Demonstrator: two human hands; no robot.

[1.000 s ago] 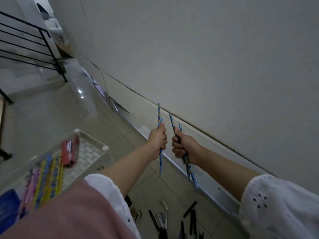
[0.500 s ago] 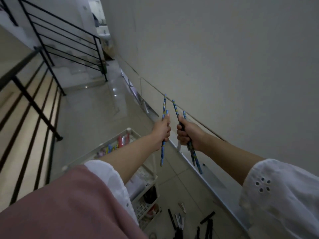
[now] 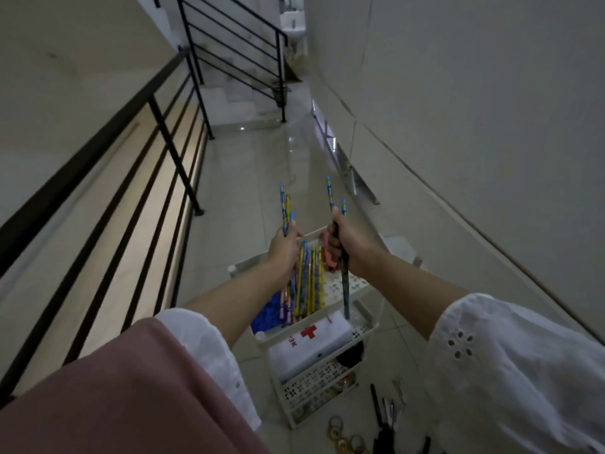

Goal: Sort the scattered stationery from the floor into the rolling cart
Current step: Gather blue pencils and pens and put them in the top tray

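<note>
My left hand (image 3: 284, 249) grips a few blue patterned pencils (image 3: 284, 208) upright above the left side of the white rolling cart (image 3: 363, 329). My right hand (image 3: 345, 245) grips two more blue pencils (image 3: 344, 286), whose lower ends hang over the cart's top tray. Several blue, yellow and pink pencils (image 3: 309, 283) lie side by side in that top tray, with a pink object (image 3: 329, 257) beside them. Black pens (image 3: 376, 407) and tape rolls (image 3: 340, 432) lie on the floor at the bottom.
A white first-aid box with a red cross (image 3: 307, 345) sits on the cart's middle shelf. A black railing (image 3: 137, 136) runs along the left, a wall (image 3: 474, 126) along the right. Stairs (image 3: 235, 93) rise at the far end of the tiled floor (image 3: 255, 165).
The view has swung left and down, so the cart now sits under my hands. Both hands have moved apart and lowered over the top tray, still holding their pencils.
</note>
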